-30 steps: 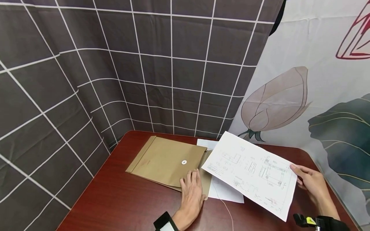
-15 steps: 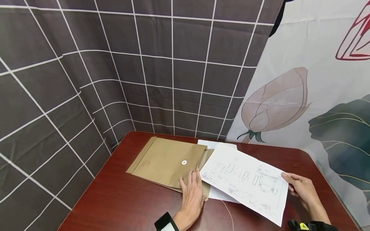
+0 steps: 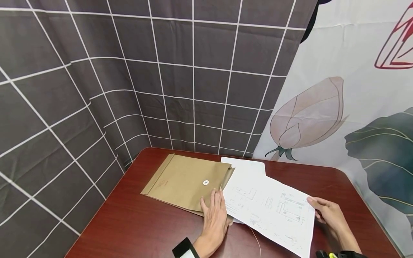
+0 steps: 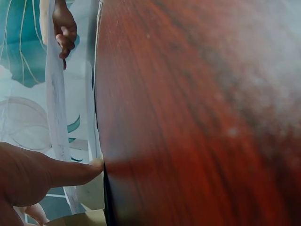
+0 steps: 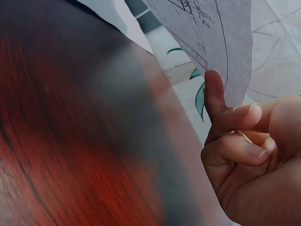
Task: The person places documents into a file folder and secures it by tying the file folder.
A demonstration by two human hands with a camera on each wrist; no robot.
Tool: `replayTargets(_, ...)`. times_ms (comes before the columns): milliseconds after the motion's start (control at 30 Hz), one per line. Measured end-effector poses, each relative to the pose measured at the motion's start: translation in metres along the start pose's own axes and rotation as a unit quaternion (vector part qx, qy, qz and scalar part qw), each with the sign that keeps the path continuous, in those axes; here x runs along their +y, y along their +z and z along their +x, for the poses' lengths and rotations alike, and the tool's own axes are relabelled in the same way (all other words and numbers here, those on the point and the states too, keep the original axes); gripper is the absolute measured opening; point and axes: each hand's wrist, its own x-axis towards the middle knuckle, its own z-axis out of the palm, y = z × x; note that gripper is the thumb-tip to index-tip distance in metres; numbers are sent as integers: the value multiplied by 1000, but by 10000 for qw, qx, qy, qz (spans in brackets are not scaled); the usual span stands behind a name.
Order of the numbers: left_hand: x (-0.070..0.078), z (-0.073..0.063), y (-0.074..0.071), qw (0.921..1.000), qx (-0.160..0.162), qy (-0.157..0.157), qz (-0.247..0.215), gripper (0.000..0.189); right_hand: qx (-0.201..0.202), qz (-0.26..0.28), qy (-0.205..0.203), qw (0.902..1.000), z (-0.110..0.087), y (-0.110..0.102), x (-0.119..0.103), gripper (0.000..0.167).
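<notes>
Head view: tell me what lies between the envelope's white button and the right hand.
In the head view, past the white button comes the edge of the envelope, then the printed sheet, which the right hand pinches near a corner.

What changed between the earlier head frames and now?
The right hand moved left, carrying the white printed paper sheet it pinches toward the flat brown paper envelope; the sheet now covers more of the envelope's right end. Nothing newly gripped or released. Left hand and envelope stayed put.
</notes>
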Motion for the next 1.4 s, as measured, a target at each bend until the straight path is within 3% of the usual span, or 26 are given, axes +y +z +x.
replayTargets(167, 0, 0, 0, 10000, -80, 6, -4, 104, -55, 76, 6, 10000, 0, 9, -4, 63)
replayTargets(400, -1, -1, 1, 9999, 113, 57, -46, 101, -221, 156, 77, 9996, 1, 21, -8, 62)
replayTargets(867, -2, -1, 2, 9999, 94, 58, -55, 101, -356, -279, 52, 9990, 10, 26, -16, 63)
replayTargets(1033, -3, 0, 3, 9999, 130, 64, -12, 102, -417, -466, -96, 9980, 15, 26, -20, 65)
replayTargets(1400, -2, 0, 3, 9999, -143, -1, -63, 103, -481, -723, -638, 9942, 30, 33, -34, 62)
